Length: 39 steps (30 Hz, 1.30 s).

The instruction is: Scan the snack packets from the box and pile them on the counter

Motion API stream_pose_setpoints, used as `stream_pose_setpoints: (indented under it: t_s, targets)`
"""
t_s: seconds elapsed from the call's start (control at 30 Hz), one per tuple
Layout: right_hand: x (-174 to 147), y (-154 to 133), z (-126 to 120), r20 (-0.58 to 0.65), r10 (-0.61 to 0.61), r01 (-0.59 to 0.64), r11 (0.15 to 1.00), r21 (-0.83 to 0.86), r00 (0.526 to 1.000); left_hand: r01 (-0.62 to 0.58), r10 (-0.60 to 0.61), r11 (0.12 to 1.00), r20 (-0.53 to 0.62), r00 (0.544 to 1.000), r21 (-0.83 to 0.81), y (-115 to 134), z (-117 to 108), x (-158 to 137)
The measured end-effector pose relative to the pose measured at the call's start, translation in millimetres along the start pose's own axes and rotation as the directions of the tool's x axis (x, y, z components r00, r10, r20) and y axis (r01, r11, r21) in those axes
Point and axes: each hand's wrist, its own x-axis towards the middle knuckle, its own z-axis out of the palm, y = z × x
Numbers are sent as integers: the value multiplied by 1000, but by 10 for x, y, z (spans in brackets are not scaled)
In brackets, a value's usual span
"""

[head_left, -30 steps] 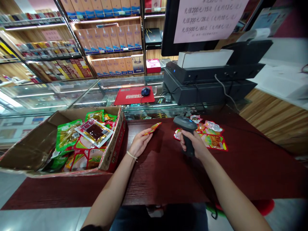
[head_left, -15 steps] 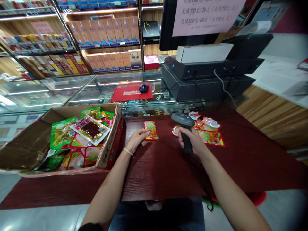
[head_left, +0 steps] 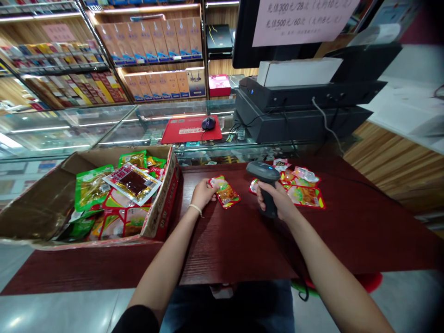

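Observation:
Between thumb and fingers, my left hand (head_left: 204, 193) grips the upper left corner of a red-edged snack packet (head_left: 227, 192), which is tilted just over the dark red table. My right hand (head_left: 275, 199) is wrapped round the handle of a grey barcode scanner (head_left: 266, 178), its head pointing left towards that packet. Behind and right of the scanner lie several more snack packets (head_left: 305, 196), partly hidden by it. On the left stands an open cardboard box (head_left: 163, 210) holding green and red packets, with a white-edged packet of brown food (head_left: 132, 182) on top.
Beyond the table (head_left: 239, 249) runs a glass display counter (head_left: 156, 111) with a red mouse pad (head_left: 183, 129) and a mouse (head_left: 208, 123). A black cash drawer (head_left: 263, 122) and a monitor (head_left: 243, 41) stand at the back right. The scanner's cable hangs over the front edge.
My left hand has moved slightly right and turned the snack packet, whose lower end now points right towards the scanner. My right hand holds the scanner almost where it was.

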Motion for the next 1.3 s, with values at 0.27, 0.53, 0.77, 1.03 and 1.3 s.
stream_pose_setpoints:
  t_s: [0.27,0.53,0.77,1.03,1.3]
  targets:
    - [-9,-6,-4,-21,-38,38,999,-30,999,-68,20,793,-86,996,-606,132,-58,-191]
    - [-41,116,37,41,-30,41,957,-286,999,-88,-78,468,-140,987,-879,129,-81,-96]
    - [-54,167,69,128,16,54,853,-520,992,-98,-87,455,-153,984,-885,106,-71,-109]
    - [-42,170,55,125,20,51,840,-541,992,-109,-93,515,-182,979,-850,76,-47,-84]
    - [-82,-12,97,70,5,21,931,-366,998,-157,-35,559,-213,977,-814,88,20,-84]
